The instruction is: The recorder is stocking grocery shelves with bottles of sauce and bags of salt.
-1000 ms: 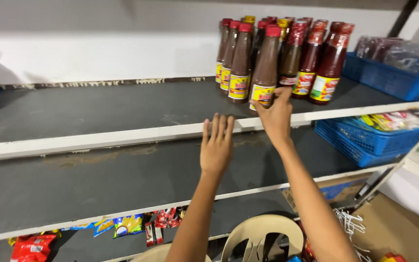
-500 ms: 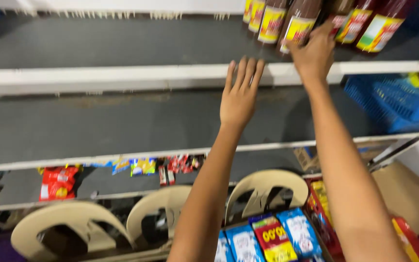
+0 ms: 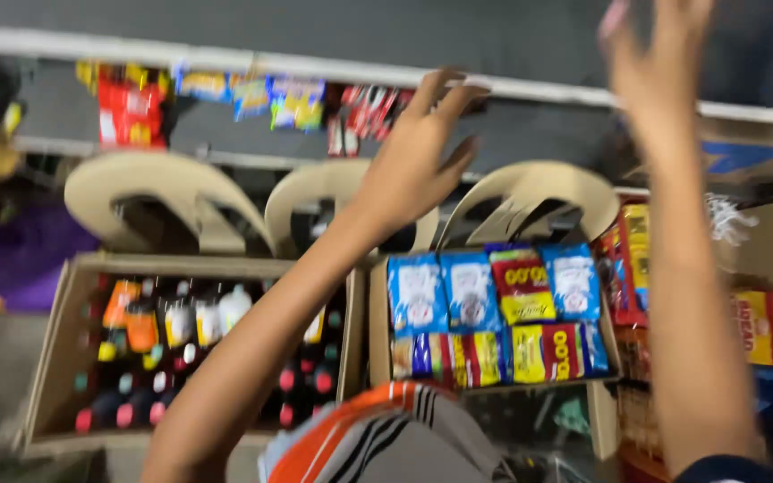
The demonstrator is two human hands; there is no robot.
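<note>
Head view, looking steeply down past both raised arms, motion-blurred throughout. Left hand: fingers spread apart, palm forward, holding nothing, lifted in front of the white edge of a grey shelf. Right hand: likewise splayed and empty, raised near the top of the frame, apart from any object. Nearest stock below the hands: a cardboard box of snack packets, just under the left wrist, with glossy blue-and-white sachets in the upper row, red and yellow foil packs beside and beneath them, all standing on edge and packed tightly. To its left, a second cardboard box of bottles, seen from above: round caps in red, pink, green and yellow, some with orange bodies and some dark; the contents cannot be told through the blur. Behind the boxes, three beige plastic chair backs, smooth and arched with cut-out openings. Hanging snack strips in red, yellow and blue, crinkled film, sit along the lower shelf. Handling note: in judgement, any reach down into either box goes best with one hand steadying the soft cardboard wall while the other lifts items straight up, since the packets are slippery and wedged.
</note>
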